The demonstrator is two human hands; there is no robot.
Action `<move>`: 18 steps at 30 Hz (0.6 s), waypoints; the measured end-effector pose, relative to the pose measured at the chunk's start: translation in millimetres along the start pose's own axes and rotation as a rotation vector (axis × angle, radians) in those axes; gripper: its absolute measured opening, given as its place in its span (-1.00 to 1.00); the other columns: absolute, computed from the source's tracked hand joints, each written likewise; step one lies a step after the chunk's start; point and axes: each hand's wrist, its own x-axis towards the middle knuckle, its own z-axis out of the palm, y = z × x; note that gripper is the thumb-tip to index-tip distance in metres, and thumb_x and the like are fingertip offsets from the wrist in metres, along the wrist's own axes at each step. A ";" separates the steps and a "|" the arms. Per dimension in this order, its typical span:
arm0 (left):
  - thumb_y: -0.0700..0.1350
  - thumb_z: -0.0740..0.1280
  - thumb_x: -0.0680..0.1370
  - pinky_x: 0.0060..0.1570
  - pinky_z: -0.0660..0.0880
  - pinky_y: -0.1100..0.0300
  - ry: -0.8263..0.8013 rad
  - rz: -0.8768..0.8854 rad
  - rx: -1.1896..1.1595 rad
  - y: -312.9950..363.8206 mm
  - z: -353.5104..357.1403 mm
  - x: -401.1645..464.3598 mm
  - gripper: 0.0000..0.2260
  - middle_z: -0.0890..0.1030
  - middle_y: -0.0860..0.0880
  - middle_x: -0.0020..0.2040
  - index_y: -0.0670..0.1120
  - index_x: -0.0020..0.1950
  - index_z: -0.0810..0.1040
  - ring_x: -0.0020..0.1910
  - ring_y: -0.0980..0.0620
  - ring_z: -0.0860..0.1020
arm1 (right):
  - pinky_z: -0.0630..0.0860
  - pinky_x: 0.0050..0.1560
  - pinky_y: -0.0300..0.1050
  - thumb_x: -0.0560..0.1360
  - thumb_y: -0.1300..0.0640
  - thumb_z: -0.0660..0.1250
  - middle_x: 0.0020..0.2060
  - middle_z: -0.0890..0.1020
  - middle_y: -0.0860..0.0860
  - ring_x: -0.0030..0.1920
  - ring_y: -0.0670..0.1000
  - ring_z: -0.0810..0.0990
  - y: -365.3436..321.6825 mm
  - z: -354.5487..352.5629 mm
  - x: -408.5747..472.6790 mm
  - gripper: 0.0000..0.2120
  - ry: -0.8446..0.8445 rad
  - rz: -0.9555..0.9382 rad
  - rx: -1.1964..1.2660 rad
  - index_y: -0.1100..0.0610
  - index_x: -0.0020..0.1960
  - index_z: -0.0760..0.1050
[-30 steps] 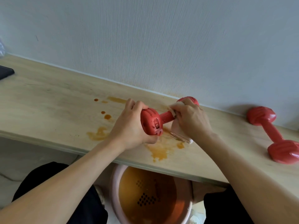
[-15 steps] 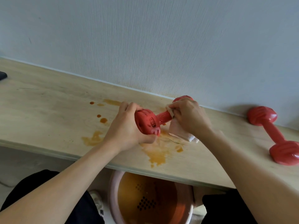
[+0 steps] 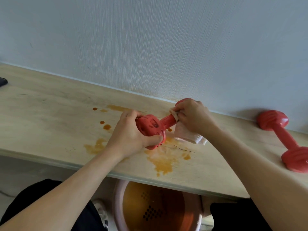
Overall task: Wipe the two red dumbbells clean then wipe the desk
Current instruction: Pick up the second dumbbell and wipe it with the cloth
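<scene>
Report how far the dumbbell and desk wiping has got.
Done: nothing visibly finished. In hand: left hand grips one dumbbell while right hand rubs a cloth on its handle. Left: second dumbbell lies untouched; orange spills remain on the desk.

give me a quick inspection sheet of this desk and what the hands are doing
surface: wooden desk, orange stains near the front edge, a thin dark line beside them
job's things: one red dumbbell held above the desk; second dumbbell lying at right; pale cloth
clutter: dark object at far left edge
hands: left hand grips the dumbbell's near head; right hand presses the cloth round its bar
cables: nothing seen
surroundings: white wall; pink basin under the desk
</scene>
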 end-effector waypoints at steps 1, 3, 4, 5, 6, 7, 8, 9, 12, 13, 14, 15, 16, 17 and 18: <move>0.19 0.53 0.15 -0.17 0.36 0.33 0.003 -0.007 0.000 -0.8 0.4 -0.7 -0.34 0.42 0.02 0.09 -0.02 0.15 0.43 0.00 0.07 0.46 | 0.31 -0.10 -0.20 0.54 0.16 0.25 0.05 0.60 0.00 0.08 0.02 0.50 -1.2 0.2 1.7 -0.80 -0.010 -0.006 -0.019 0.06 0.06 0.64; 0.25 0.48 0.20 -0.16 0.36 0.29 0.019 -0.013 0.039 -1.6 0.2 -4.4 -0.32 0.41 0.02 0.10 -0.02 0.19 0.40 0.01 0.04 0.48 | 0.28 -0.10 -0.22 0.54 0.16 0.24 0.05 0.60 -0.01 0.08 0.01 0.50 -4.8 0.0 5.0 -0.79 -0.031 -0.016 -0.036 0.07 0.07 0.62; 0.28 0.46 0.21 -0.17 0.35 0.31 0.026 -0.001 0.080 -1.4 -0.2 -7.6 -0.28 0.37 0.03 0.12 -0.03 0.24 0.36 0.03 0.05 0.47 | 0.28 -0.10 -0.22 0.53 0.18 0.23 0.02 0.59 -0.03 0.05 0.00 0.50 -6.5 -0.7 6.2 -0.78 -0.041 -0.011 -0.037 0.07 0.06 0.62; 0.31 0.45 0.20 -0.17 0.34 0.32 0.031 0.023 0.126 -0.8 -0.3 -10.7 -0.22 0.32 0.04 0.15 -0.03 0.28 0.31 0.04 0.06 0.45 | 0.28 -0.11 -0.21 0.51 0.20 0.23 -0.03 0.58 -0.05 0.03 -0.01 0.50 -6.7 -1.8 7.8 -0.78 -0.052 0.002 -0.033 0.06 0.04 0.62; 0.31 0.46 0.18 -0.13 0.34 0.31 0.037 0.050 0.156 -0.2 -0.1 -13.5 -0.17 0.29 0.04 0.16 -0.04 0.31 0.28 0.06 0.07 0.43 | 0.28 -0.12 -0.21 0.50 0.22 0.23 -0.07 0.57 -0.07 0.03 -0.01 0.50 -6.0 -2.8 9.1 -0.77 -0.056 0.015 -0.025 0.05 0.02 0.63; 0.30 0.49 0.16 -0.10 0.34 0.29 0.040 0.073 0.165 0.3 0.5 -14.9 -0.16 0.29 0.04 0.16 -0.04 0.30 0.29 0.07 0.08 0.42 | 0.28 -0.13 -0.20 0.49 0.23 0.23 -0.07 0.57 -0.07 0.04 0.01 0.52 -5.2 -3.9 10.0 -0.76 -0.059 0.023 -0.023 0.05 0.01 0.63; 0.27 0.52 0.14 -0.07 0.36 0.28 0.046 0.086 0.158 0.7 0.9 -15.2 -0.18 0.32 0.04 0.15 -0.04 0.28 0.32 0.07 0.07 0.44 | 0.28 -0.13 -0.21 0.49 0.24 0.23 -0.05 0.60 -0.05 0.06 0.02 0.53 -5.7 -4.6 9.8 -0.75 -0.059 0.024 -0.027 0.04 0.02 0.64; 0.24 0.54 0.13 -0.06 0.38 0.27 0.054 0.085 0.144 1.5 0.9 -14.7 -0.21 0.35 0.04 0.14 -0.04 0.24 0.35 0.06 0.07 0.45 | 0.30 -0.13 -0.20 0.49 0.24 0.24 -0.01 0.62 -0.04 0.07 0.02 0.53 -8.6 -4.6 8.2 -0.75 -0.062 0.011 -0.031 0.04 0.04 0.64; 0.22 0.55 0.07 0.01 0.49 0.14 0.076 0.055 0.111 2.1 -0.7 -11.1 -0.23 0.40 0.05 0.11 -0.03 0.17 0.40 0.04 0.06 0.48 | 0.46 0.01 -0.08 0.48 0.22 0.27 0.07 0.59 -0.02 0.10 0.05 0.55 -23.4 -0.7 -3.8 -0.72 -0.134 -0.138 0.006 -0.01 0.10 0.63; 0.22 0.56 0.05 0.04 0.51 0.10 0.082 0.049 0.109 2.4 -1.2 -11.2 -0.23 0.40 0.05 0.10 -0.03 0.16 0.41 0.04 0.06 0.48 | 0.48 0.07 -0.01 0.47 0.21 0.28 0.08 0.56 -0.01 0.10 0.06 0.54 -27.2 1.3 -9.7 -0.71 -0.160 -0.191 0.023 -0.03 0.11 0.62; 0.22 0.56 0.04 0.04 0.51 0.08 0.087 0.047 0.110 3.3 -1.5 -11.9 -0.23 0.41 0.06 0.09 -0.02 0.15 0.41 0.03 0.06 0.48 | 0.48 0.09 0.04 0.47 0.19 0.29 0.09 0.53 -0.01 0.10 0.06 0.54 -28.7 2.4 -14.3 -0.71 -0.170 -0.221 0.040 -0.04 0.12 0.62; 0.22 0.56 0.04 0.02 0.51 0.10 0.091 0.043 0.114 4.4 -1.5 -13.2 -0.23 0.41 0.06 0.08 -0.02 0.15 0.41 0.02 0.07 0.48 | 0.49 0.10 0.06 0.48 0.17 0.31 0.09 0.52 -0.02 0.11 0.04 0.53 -27.9 2.2 -16.7 -0.72 -0.167 -0.230 0.058 -0.06 0.13 0.62; 0.21 0.56 0.05 -0.02 0.50 0.13 0.096 0.039 0.121 5.3 -1.3 -13.8 -0.24 0.41 0.06 0.08 -0.02 0.15 0.42 0.00 0.07 0.48 | 0.49 0.09 0.05 0.48 0.15 0.33 0.09 0.52 -0.02 0.11 0.03 0.53 -25.9 1.2 -16.3 -0.74 -0.164 -0.224 0.073 -0.07 0.12 0.62; 0.21 0.57 0.07 -0.06 0.48 0.18 0.100 0.036 0.129 5.7 -0.8 -13.9 -0.25 0.41 0.06 0.07 -0.03 0.15 0.42 -0.01 0.08 0.48 | 0.49 0.09 0.03 0.48 0.13 0.34 0.08 0.52 -0.03 0.10 0.02 0.54 -23.3 0.9 -13.6 -0.77 -0.158 -0.217 0.072 -0.07 0.11 0.63; 0.20 0.57 0.08 -0.11 0.45 0.24 0.103 0.033 0.133 5.9 -0.3 -13.9 -0.27 0.41 0.05 0.06 -0.03 0.15 0.42 -0.03 0.09 0.47 | 0.50 0.07 -0.01 0.49 0.10 0.35 0.08 0.53 -0.03 0.10 0.02 0.54 -19.9 1.3 -10.5 -0.79 -0.143 -0.206 0.052 -0.05 0.09 0.64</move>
